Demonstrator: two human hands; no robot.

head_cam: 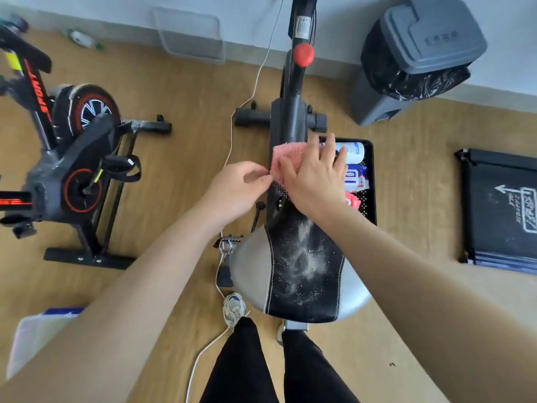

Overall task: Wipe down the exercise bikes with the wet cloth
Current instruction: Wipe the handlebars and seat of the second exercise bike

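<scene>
- The right grip (316,178) lies flat on the pink cloth (286,155), its fingers straight and spread, pressing it down.
- The left grip (241,187), just left of it, pinches the cloth's edge between thumb and forefinger, the other fingers curled.
- The cloth sits under the right grip on the narrow nose of the black saddle (305,271).
- Behind the grips, toward the person, the saddle's broad part is dusted with white specks.
- Beyond the grips, the exercise bike's dark frame (290,120) runs up to a red knob (303,54).
- Just right of the right grip, a black tray (370,175) on the floor (189,91) holds a white bottle (353,152) and a wipes pack (356,177).
- Well left of the left grip stands a second bike (81,158) with red trim.
- Far beyond and to the right, a grey bin (421,53) stands by the wall.
</scene>
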